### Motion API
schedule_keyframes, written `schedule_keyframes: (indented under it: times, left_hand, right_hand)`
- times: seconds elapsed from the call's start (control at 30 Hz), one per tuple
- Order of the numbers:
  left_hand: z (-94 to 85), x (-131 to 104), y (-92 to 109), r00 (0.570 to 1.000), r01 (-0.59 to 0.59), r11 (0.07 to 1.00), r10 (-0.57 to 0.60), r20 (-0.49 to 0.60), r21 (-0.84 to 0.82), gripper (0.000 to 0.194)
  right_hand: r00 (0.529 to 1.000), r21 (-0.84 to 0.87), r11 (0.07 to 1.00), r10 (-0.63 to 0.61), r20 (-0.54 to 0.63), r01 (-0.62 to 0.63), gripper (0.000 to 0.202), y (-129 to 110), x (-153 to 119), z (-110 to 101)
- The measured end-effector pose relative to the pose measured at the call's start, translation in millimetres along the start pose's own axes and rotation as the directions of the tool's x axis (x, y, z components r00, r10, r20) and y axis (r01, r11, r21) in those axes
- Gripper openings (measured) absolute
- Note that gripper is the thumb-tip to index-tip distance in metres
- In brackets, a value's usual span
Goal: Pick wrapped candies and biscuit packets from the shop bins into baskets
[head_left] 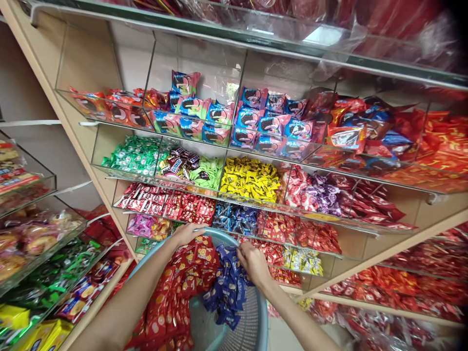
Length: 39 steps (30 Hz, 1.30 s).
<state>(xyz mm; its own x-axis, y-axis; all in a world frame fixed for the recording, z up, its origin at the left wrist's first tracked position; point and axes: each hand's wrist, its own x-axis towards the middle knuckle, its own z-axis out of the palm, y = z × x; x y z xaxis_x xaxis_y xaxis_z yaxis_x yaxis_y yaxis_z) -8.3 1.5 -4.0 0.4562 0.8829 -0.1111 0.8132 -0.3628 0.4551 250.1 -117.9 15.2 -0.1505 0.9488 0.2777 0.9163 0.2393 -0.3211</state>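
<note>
Blue candy packets (226, 292) lie in a heap beside red candy packets (175, 287) inside a blue-green basket (261, 321), in front of shelves (356, 243) filled with wrapped sweets. On the far rim, the left hand (188, 234) lies with its fingers extended, and whether they grip it I cannot tell. Curled fingers on the right hand (253, 259) sit next to the blue packets, but what they grip, if anything, is hidden.
</note>
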Motion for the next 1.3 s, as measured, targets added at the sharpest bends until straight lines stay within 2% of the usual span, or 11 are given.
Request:
schedule_keyframes:
  times: [0.17, 0.3, 0.4, 0.5, 0.67, 0.77, 0.9, 1.03, 1.17, 1.3]
  left_hand:
    - [1.6, 1, -3, 1.000, 0.001, 1.000, -0.001, 0.003, -0.002, 0.056]
    - [0.4, 1, -1, 1.000, 0.020, 1.000, -0.020, 0.015, 0.008, 0.057]
    - [-1.3, -1, 2, 1.000, 0.025, 1.000, -0.025, 0.016, 0.015, 0.056]
    - [-2.3, -2, 4, 1.000, 0.027, 1.000, -0.027, 0.006, 0.015, 0.055]
    - [-2.4, -4, 4, 0.999, 0.045, 0.999, -0.045, 0.006, 0.004, 0.054]
    - [-2.3, -4, 3, 1.000, 0.024, 1.000, -0.024, -0.006, -0.014, 0.054]
    - [-2.4, -4, 2, 1.000, 0.010, 1.000, -0.010, -0.005, -0.029, 0.052]
    - [-2.9, -5, 4, 1.000, 0.019, 0.999, -0.020, -0.001, -0.033, 0.053]
    - [-4.2, -7, 6, 1.000, 0.028, 0.999, -0.028, -0.014, -0.019, 0.055]
    - [-5.8, -9, 9, 0.998, 0.051, 0.999, -0.051, -0.025, -0.001, 0.055]
  right_hand:
    - [0.988, -0.132, 0.984, -0.103, 0.112, 0.118, 0.022, -6, -16, 0]
    - [0.993, -0.112, 0.988, -0.094, 0.073, 0.102, 0.027, -2, -16, -5]
    - [1.000, -0.052, 0.998, -0.026, -0.007, 0.025, 0.032, 8, 1, -6]
    - [0.992, 0.049, 0.994, 0.103, -0.069, -0.099, 0.030, 26, 32, -3]
    - [0.939, 0.104, 0.940, 0.334, -0.082, -0.325, 0.025, 52, 88, 10]
    - [0.910, 0.086, 0.914, 0.404, -0.093, -0.397, 0.037, 58, 111, 19]
    - [0.881, 0.062, 0.883, 0.470, -0.061, -0.466, 0.054, 56, 126, 30]
    - [0.844, 0.063, 0.846, 0.533, -0.054, -0.530, 0.061, 48, 135, 35]
    - [0.804, 0.098, 0.805, 0.591, -0.061, -0.585, 0.051, 46, 142, 36]
    - [0.791, 0.159, 0.791, 0.606, -0.081, -0.590, 0.037, 55, 146, 37]
